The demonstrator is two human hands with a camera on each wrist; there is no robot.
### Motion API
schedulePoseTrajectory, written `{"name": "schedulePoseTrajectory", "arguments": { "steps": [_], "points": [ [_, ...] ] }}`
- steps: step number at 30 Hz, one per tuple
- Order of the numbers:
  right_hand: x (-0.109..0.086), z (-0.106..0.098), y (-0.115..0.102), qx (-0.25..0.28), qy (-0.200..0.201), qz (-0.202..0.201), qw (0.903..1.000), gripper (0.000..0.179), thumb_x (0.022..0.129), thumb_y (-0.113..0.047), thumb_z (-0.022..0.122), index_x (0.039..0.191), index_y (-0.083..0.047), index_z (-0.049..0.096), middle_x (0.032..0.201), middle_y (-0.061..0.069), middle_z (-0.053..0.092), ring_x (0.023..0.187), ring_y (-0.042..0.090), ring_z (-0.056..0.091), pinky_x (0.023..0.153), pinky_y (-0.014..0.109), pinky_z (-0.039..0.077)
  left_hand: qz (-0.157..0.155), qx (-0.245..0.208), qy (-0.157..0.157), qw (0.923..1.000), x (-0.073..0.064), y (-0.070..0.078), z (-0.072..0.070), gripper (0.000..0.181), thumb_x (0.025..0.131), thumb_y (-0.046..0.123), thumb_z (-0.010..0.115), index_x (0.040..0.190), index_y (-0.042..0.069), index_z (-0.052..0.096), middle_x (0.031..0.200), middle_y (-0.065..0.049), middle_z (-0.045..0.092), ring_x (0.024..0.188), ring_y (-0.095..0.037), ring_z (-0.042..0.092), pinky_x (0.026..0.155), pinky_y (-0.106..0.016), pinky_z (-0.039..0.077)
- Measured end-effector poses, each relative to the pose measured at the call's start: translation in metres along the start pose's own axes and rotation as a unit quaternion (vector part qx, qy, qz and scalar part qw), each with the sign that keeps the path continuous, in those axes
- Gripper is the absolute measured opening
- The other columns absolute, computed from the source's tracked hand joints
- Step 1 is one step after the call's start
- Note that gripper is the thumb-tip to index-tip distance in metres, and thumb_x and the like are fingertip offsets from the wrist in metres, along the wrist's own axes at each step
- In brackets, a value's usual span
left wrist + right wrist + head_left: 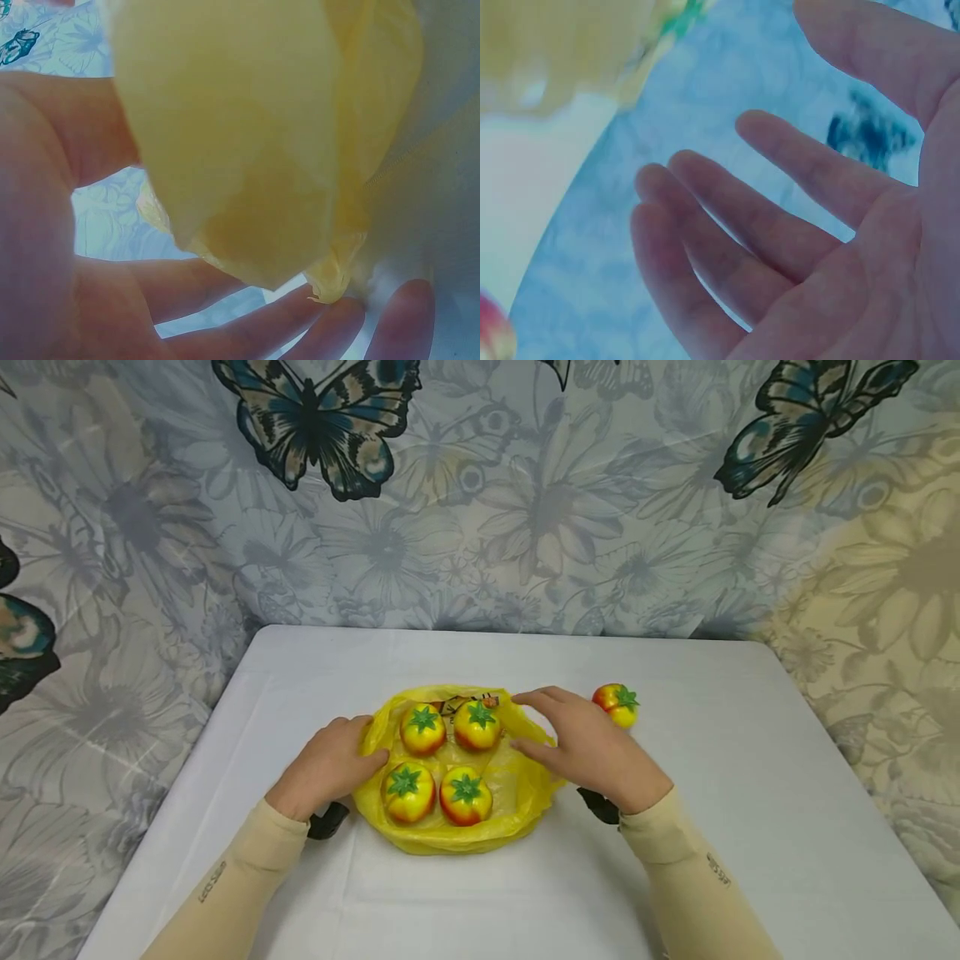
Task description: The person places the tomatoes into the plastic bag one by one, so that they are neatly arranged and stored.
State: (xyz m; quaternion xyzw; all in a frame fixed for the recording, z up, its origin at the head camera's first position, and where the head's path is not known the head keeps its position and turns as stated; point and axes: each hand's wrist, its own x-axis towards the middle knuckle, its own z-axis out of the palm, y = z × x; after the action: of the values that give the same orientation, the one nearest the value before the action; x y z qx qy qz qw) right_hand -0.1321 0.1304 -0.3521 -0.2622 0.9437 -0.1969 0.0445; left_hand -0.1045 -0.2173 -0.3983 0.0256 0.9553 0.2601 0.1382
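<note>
A yellow plastic bag lies spread wide on the white table, its rim rolled into a low wall. Several yellow-and-red toy tomatoes with green star-shaped tops sit inside it, in two rows. My left hand holds the bag's left rim, thumb over the inside and fingers along the outer side. In the left wrist view the bag's wall hides the thumb tip. My right hand hovers over the right rim, fingers spread and slightly bent. The right wrist view shows this palm bare, apart from the bag.
One more toy tomato lies on its side on the table, just beyond my right hand. The white table ends at a wall hung with butterfly-and-flower cloth. Dark wrist cameras hang under both wrists.
</note>
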Motion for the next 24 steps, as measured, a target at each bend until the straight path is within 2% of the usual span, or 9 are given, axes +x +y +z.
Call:
{"name": "schedulePoseTrajectory", "arguments": {
  "steps": [3, 5, 7, 10, 12, 18, 24],
  "points": [
    [-0.001, -0.01, 0.019, -0.003, 0.024, 0.027, 0.9993, 0.059, 0.101, -0.04, 0.077, 0.151, -0.013, 0.061, 0.15, 0.011, 0.065, 0.134, 0.035, 0.065, 0.112, 0.057, 0.054, 0.001, -0.001, 0.001, 1.0, -0.001, 0.001, 0.001, 0.065, 0.105, 0.034, 0.063, 0.157, -0.003, 0.05, 0.132, -0.026, 0.064, 0.101, -0.029, 0.062, 0.091, -0.048, 0.056],
    [-0.002, -0.016, 0.031, -0.008, 0.039, 0.043, 0.9983, 0.058, 0.102, -0.039, 0.076, 0.151, -0.012, 0.061, 0.148, 0.013, 0.065, 0.122, 0.034, 0.068, 0.106, 0.056, 0.056, 0.003, -0.002, 0.001, 1.0, -0.002, 0.001, 0.001, 0.065, 0.105, 0.034, 0.063, 0.157, -0.004, 0.05, 0.132, -0.026, 0.064, 0.101, -0.029, 0.061, 0.092, -0.048, 0.056],
    [-0.003, -0.02, 0.044, -0.016, 0.053, 0.055, 0.997, 0.058, 0.102, -0.038, 0.076, 0.151, -0.01, 0.061, 0.148, 0.016, 0.064, 0.121, 0.037, 0.066, 0.106, 0.058, 0.055, 0.003, -0.003, 0.0, 1.0, -0.002, 0.001, 0.001, 0.066, 0.106, 0.035, 0.063, 0.157, -0.004, 0.05, 0.133, -0.026, 0.064, 0.102, -0.029, 0.062, 0.093, -0.048, 0.056],
    [-0.004, -0.023, 0.062, -0.018, 0.066, 0.073, 0.9949, 0.059, 0.102, -0.035, 0.076, 0.151, -0.007, 0.06, 0.15, 0.021, 0.061, 0.126, 0.043, 0.062, 0.109, 0.062, 0.051, 0.001, 0.001, -0.001, 1.0, -0.002, 0.001, 0.001, 0.067, 0.106, 0.036, 0.062, 0.158, -0.004, 0.049, 0.134, -0.027, 0.064, 0.105, -0.03, 0.062, 0.095, -0.05, 0.055],
    [-0.005, -0.023, 0.074, -0.015, 0.068, 0.089, 0.9936, 0.06, 0.103, -0.036, 0.075, 0.152, -0.006, 0.059, 0.155, 0.024, 0.057, 0.141, 0.047, 0.053, 0.117, 0.066, 0.043, -0.001, 0.004, -0.002, 1.0, -0.002, 0.001, 0.001, 0.068, 0.106, 0.036, 0.062, 0.158, -0.004, 0.048, 0.135, -0.027, 0.063, 0.106, -0.031, 0.062, 0.097, -0.051, 0.055],
    [-0.005, -0.021, 0.105, 0.01, 0.034, 0.145, 0.9888, 0.064, 0.105, -0.041, 0.069, 0.158, -0.008, 0.052, 0.165, 0.023, 0.046, 0.15, 0.05, 0.042, 0.122, 0.069, 0.036, -0.004, 0.007, -0.001, 1.0, -0.002, 0.001, -0.001, 0.068, 0.105, 0.036, 0.063, 0.158, -0.005, 0.048, 0.134, -0.027, 0.063, 0.103, -0.03, 0.062, 0.094, -0.05, 0.055],
    [-0.004, -0.018, 0.122, 0.022, -0.011, 0.173, 0.9846, 0.072, 0.105, -0.045, 0.069, 0.162, -0.009, 0.046, 0.168, 0.024, 0.043, 0.155, 0.049, 0.037, 0.125, 0.069, 0.033, 0.001, 0.005, 0.002, 1.0, -0.003, 0.001, -0.001, 0.068, 0.106, 0.035, 0.062, 0.158, -0.006, 0.048, 0.136, -0.029, 0.063, 0.106, -0.031, 0.062, 0.096, -0.051, 0.055]
  ]
}}
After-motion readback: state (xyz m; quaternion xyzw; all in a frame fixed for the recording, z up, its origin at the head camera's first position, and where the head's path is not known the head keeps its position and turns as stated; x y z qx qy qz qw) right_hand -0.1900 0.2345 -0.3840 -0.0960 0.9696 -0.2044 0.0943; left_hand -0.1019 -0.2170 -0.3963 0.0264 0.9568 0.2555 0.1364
